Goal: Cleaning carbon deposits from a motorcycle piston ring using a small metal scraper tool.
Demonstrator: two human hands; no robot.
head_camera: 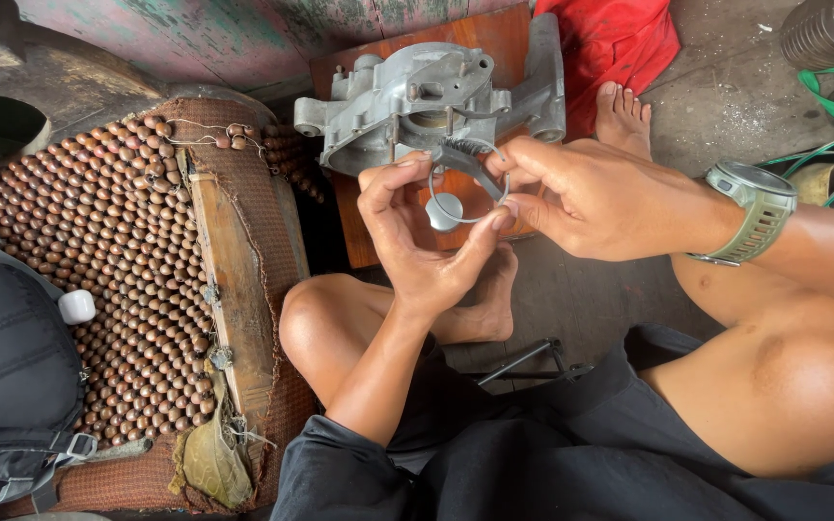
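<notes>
Both hands meet over the lap. The left hand and the right hand pinch a thin wire ring with a toothed gear piece between their fingertips. At twelve o'clock, touching it, a grey metal engine casing lies on a wooden board. At nine o'clock sits a beaded seat cover.

Single view, head-worn camera. Looks steeply down over seated person's own lap and bent knees toward floor. Close range: left hand and right hand fill frame centre. Grey metal casing on wooden board lies just beyond hands, near top edge. Beaded seat cover occupies left side. No second view, no shared area.
</notes>
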